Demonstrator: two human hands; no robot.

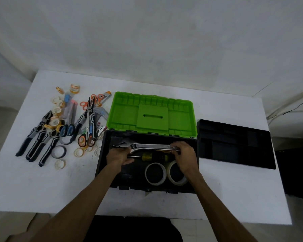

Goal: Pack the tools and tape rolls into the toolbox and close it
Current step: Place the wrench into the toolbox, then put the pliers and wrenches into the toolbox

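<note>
The black toolbox [101, 154] stands open in the middle of the table, its green lid [180, 116] tipped back. Both hands are inside it holding a silver adjustable wrench [152, 146] level over the box. My left hand [120, 155] grips the jaw end and my right hand [184, 154] grips the handle end. Under the wrench lies a yellow-handled screwdriver [147, 157]. Two large tape rolls [155, 173] sit side by side at the box's front. Left of the box lie several pliers [37, 140], scissors [86, 135] and small tape rolls [57, 111].
A black insert tray [234, 144] lies on the table to the right of the toolbox. A black tape ring [58, 151] and small clear rolls lie near the box's left wall. A white wall rises behind the table [42, 189].
</note>
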